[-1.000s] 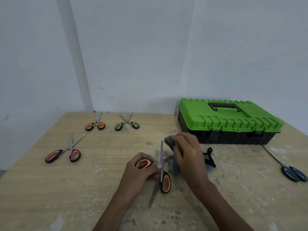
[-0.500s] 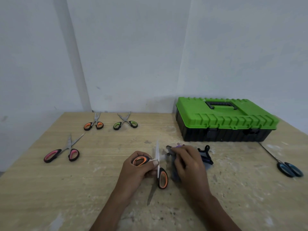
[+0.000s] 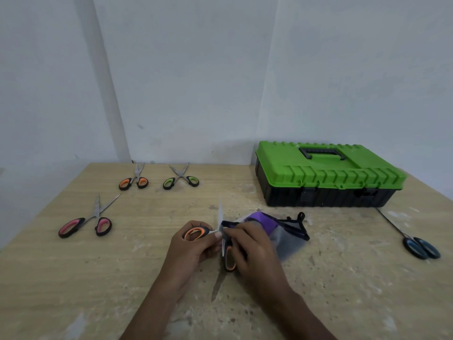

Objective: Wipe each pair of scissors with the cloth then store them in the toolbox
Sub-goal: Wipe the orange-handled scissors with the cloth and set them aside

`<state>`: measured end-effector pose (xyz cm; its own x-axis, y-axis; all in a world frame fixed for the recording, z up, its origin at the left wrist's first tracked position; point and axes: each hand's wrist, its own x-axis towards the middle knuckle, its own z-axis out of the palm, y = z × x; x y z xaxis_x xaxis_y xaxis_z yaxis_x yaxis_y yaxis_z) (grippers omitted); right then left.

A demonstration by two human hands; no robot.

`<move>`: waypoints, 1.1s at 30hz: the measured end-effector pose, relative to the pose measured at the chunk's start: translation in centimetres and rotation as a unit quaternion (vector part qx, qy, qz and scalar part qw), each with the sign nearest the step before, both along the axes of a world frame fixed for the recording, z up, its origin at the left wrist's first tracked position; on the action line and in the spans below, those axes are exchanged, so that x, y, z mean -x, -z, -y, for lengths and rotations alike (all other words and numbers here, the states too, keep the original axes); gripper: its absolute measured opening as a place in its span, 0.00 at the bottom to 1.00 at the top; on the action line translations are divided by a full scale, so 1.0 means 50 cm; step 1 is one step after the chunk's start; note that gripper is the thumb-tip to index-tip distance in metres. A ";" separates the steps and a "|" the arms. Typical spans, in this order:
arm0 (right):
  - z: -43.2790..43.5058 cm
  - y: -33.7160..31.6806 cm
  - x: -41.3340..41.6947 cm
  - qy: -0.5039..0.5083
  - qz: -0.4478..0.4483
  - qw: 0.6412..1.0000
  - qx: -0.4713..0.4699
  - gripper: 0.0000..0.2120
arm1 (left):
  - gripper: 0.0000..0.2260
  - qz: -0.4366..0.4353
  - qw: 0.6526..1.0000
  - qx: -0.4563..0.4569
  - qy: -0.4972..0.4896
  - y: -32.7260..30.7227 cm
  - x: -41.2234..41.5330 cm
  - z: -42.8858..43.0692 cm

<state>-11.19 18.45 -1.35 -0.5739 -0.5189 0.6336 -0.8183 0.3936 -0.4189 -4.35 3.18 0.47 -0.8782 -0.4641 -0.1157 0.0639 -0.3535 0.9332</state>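
Note:
My left hand (image 3: 193,251) grips the upper loop of an orange-handled pair of scissors (image 3: 226,256), spread open just above the table. My right hand (image 3: 255,251) pinches a purple and grey cloth (image 3: 282,229) against the blade near the pivot. The cloth trails to the right onto the table. A green-lidded black toolbox (image 3: 328,175) sits shut at the back right. Other scissors lie on the table: a pink pair (image 3: 84,223), a second orange pair (image 3: 134,181), a green pair (image 3: 181,180), a blue pair (image 3: 420,246).
The wooden table (image 3: 98,278) is stained with pale patches. White walls close it in behind and on the left. The blue pair lies close to the right edge.
My right hand with the cloth has slid down the upper blade toward the pivot. The scissors and my left hand have stayed about where they were.

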 end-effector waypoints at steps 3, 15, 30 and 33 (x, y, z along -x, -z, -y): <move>-0.009 0.009 0.027 0.027 0.007 1.000 0.010 0.14 | 0.08 -0.001 1.000 0.009 0.005 0.000 -0.003 -0.002; -0.032 -0.011 0.051 0.064 0.088 0.991 0.075 0.14 | 0.09 -0.016 0.999 -0.046 0.010 -0.012 -0.008 -0.007; -0.035 -0.020 0.058 0.090 0.065 0.987 0.113 0.12 | 0.09 -0.003 0.999 -0.035 0.038 -0.011 -0.005 -0.008; -0.051 -0.019 0.062 0.101 0.023 0.987 0.122 0.13 | 0.08 -0.003 1.000 -0.004 0.022 -0.005 -0.002 -0.012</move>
<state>-14.30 21.00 -0.38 -0.6805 -0.2268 0.6967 -0.7120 0.4293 -0.5557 -4.26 3.79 0.74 -0.8981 -0.4248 -0.1140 0.0537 -0.3632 0.9302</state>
